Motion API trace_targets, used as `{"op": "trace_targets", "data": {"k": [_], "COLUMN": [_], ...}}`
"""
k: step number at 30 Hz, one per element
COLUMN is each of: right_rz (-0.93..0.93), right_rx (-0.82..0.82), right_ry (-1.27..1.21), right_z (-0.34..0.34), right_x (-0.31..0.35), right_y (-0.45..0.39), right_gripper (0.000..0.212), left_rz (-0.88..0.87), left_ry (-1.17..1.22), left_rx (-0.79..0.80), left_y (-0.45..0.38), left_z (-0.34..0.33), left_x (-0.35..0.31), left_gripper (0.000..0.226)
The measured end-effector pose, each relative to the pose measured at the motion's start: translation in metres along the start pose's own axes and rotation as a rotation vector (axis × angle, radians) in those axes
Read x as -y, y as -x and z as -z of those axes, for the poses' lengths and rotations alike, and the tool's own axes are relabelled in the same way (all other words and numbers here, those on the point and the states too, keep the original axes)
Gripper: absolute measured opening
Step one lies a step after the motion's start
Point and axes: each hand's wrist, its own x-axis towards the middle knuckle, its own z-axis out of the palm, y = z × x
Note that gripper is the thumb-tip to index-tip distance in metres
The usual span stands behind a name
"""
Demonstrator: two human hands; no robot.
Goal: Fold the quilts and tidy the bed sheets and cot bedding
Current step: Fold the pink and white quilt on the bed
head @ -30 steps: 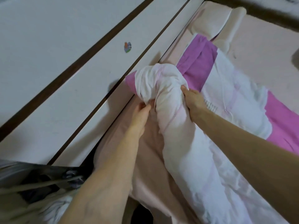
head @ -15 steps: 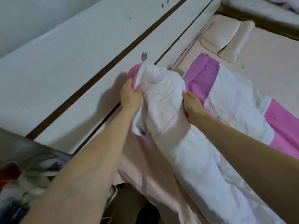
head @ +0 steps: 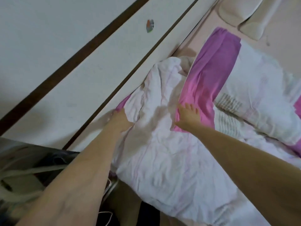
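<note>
A: Quilt (head: 164,154), white with pink bands, lying bunched along the wall side of the bed (head: 283,26), its turned-over end heaped near the white wall panel (head: 81,75). Step in hand?

B: Folding, by my reading. The end seems laid over the body of the quilt and is being pressed flat.

A: Left hand (head: 120,119)?

B: At the quilt's wall-side edge. Blurred; I cannot tell whether the fingers grip the cloth or only rest on it.

A: Right hand (head: 189,118)?

B: Fingers straight and spread, flat on the pink band (head: 210,75); no grip on anything.

A: Other items?

B: Pale pillows (head: 241,12) at the head of the bed; a small sticker (head: 149,26) on the panel; dark clutter (head: 32,168) at lower left.

A: Next move?

B: Likely smoothing the crumpled heap, then taking the free edge for a further fold; loose corners need squaring.
</note>
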Motion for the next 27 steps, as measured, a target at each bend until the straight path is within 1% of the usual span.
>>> {"op": "trace_targets", "data": {"k": [1,3,5,7,8,9,10,11,12,13,14,16,17,19,21,22,25,27], "right_rz": [-0.013,-0.023,-0.05,-0.086,-0.083,-0.075,-0.082,-0.109,-0.141,-0.148,-0.117,-0.008,0.033,0.047,0.018,0.006,0.007,0.061], "right_rx": [0.05,0.072,0.0,-0.102,-0.149,-0.187,-0.205,-0.204,-0.177,-0.144,-0.124,-0.09,-0.062,-0.003,0.006,0.001,-0.074,-0.165], "right_ry": [0.061,0.21,0.336,0.439,0.484,0.512,0.486,0.402,0.301,0.242,0.24,0.352,0.422,0.508,0.535,0.54,0.539,0.561], "right_z": [-0.007,-0.027,-0.042,-0.047,-0.047,-0.047,-0.043,-0.038,-0.031,-0.026,-0.022,-0.021,-0.022,-0.028,-0.035,-0.043,-0.066,-0.073], "right_x": [-0.004,-0.016,-0.035,-0.054,-0.061,-0.068,-0.074,-0.079,-0.081,-0.084,-0.086,-0.091,-0.094,-0.1,-0.103,-0.107,-0.118,-0.128], "right_y": [-0.002,-0.008,-0.017,-0.027,-0.031,-0.038,-0.044,-0.049,-0.052,-0.05,-0.047,-0.035,-0.027,-0.017,-0.017,-0.021,-0.028,-0.025], "right_gripper": [0.089,0.1,0.099,0.097,0.091,0.078,0.06,0.044,0.034,0.032,0.038,0.064,0.077,0.1,0.115,0.119,0.12,0.106], "left_rz": [-0.042,-0.139,-0.197,-0.176,-0.157,-0.142,-0.13,-0.119,-0.112,-0.11,-0.114,-0.118,-0.108,-0.081,-0.073,-0.083,-0.073,-0.056], "left_ry": [0.012,0.047,0.072,0.194,0.266,0.316,0.339,0.347,0.366,0.4,0.444,0.533,0.601,0.697,0.7,0.694,0.705,0.746], "left_rx": [-0.015,-0.056,-0.061,0.008,0.03,0.039,0.048,0.051,0.051,0.048,0.036,0.017,0.032,0.086,0.129,0.149,0.151,0.119], "left_y": [-0.003,-0.012,-0.021,-0.029,-0.032,-0.037,-0.039,-0.041,-0.042,-0.04,-0.036,-0.027,-0.024,-0.021,-0.024,-0.029,-0.044,-0.049], "left_z": [-0.004,-0.016,-0.027,-0.036,-0.039,-0.04,-0.039,-0.039,-0.036,-0.033,-0.03,-0.026,-0.028,-0.036,-0.048,-0.063,-0.103,-0.123], "left_x": [-0.005,-0.018,-0.035,-0.052,-0.057,-0.062,-0.066,-0.069,-0.07,-0.072,-0.074,-0.079,-0.084,-0.096,-0.112,-0.123,-0.155,-0.169], "left_gripper": [0.075,0.065,0.062,0.067,0.068,0.067,0.066,0.063,0.06,0.056,0.047,0.023,0.024,0.025,0.023,0.026,0.064,0.073]}}
